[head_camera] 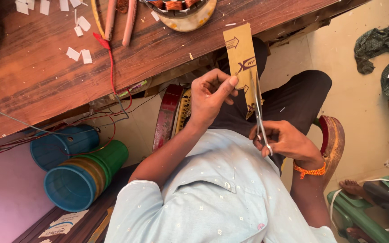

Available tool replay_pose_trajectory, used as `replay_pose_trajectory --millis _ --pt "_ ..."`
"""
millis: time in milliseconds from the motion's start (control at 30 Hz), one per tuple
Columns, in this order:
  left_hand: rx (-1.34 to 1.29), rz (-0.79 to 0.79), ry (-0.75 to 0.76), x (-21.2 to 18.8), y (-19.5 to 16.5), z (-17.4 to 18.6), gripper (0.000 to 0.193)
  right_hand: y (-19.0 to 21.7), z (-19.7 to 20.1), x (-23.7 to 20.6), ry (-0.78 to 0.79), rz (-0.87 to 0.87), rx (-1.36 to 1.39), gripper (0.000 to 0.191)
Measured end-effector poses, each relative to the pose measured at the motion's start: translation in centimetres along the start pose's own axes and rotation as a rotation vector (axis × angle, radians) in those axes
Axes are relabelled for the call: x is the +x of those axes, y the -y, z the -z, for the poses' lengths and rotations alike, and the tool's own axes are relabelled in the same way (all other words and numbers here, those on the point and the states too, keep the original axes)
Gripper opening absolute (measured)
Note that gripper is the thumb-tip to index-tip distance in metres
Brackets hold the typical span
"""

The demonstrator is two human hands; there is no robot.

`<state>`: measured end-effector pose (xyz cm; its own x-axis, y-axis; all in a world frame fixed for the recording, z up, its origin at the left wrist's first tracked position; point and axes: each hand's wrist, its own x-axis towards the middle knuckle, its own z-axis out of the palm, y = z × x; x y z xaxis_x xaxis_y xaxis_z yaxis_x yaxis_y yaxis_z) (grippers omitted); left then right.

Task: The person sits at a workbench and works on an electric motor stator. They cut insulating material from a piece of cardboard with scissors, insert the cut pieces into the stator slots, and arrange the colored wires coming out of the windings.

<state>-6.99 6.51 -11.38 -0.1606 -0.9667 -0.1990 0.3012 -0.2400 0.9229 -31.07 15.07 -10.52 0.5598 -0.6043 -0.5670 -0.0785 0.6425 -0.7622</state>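
Brown card strip [241, 58] between left hand [210, 96] and scissors [258, 112] in right hand [287, 139]

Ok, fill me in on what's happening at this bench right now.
A seated person is cutting a brown cardboard strip lengthwise with scissors. The left hand pinches the strip and holds it upright, while the right hand works the scissors, whose blades run up along the strip's right side. On the wooden workbench lie small white paper pieces and red wires.
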Motion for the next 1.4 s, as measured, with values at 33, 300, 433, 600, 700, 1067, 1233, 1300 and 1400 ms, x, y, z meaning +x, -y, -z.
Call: replay_pose_trajectory --millis 33,300,433,600,700,1067,1233,1300,1400 --pt "-0.002 0.007 0.003 -0.1 -0.1 0.2 0.02 0.2 0.0 -0.1 0.016 -0.022 -0.002 0.055" --pt "-0.004 -0.036 -0.093 -0.2 -1.2 0.5 0.022 1.1 -1.5 -0.4 0.118 -0.107 0.028 0.056" --pt "0.022 -0.004 -0.027 -0.8 -1.1 -0.1 0.021 1.9 -1.3 0.0 0.082 -0.058 -0.021 0.058" --pt "-0.05 0.06 0.06 -0.9 -1.3 -0.1 0.017 2.8 -1.0 -0.2 0.02 -0.055 -0.009 0.066" --pt "-0.144 0.113 0.101 -0.5 -1.6 0.2 0.017 3.1 -1.0 -0.1 0.087 0.009 0.051 0.073" --pt "-0.143 0.172 0.157 0.5 -1.8 -0.6 0.019 2.8 -1.4 0.5 -0.021 0.053 0.073 0.069" --pt "-0.075 0.136 0.149 0.4 -2.0 -0.4 0.019 2.8 -1.9 1.1 -0.13 0.002 -0.047 0.052" --pt "-0.04 0.14 0.164 0.4 -2.1 -0.3 0.019 2.7 -2.0 1.2 -0.113 -0.015 -0.045 0.05" --pt "-0.009 0.138 0.184 0.3 -2.2 -0.2 0.019 2.3 -2.1 1.0 -0.123 -0.004 -0.008 0.05"
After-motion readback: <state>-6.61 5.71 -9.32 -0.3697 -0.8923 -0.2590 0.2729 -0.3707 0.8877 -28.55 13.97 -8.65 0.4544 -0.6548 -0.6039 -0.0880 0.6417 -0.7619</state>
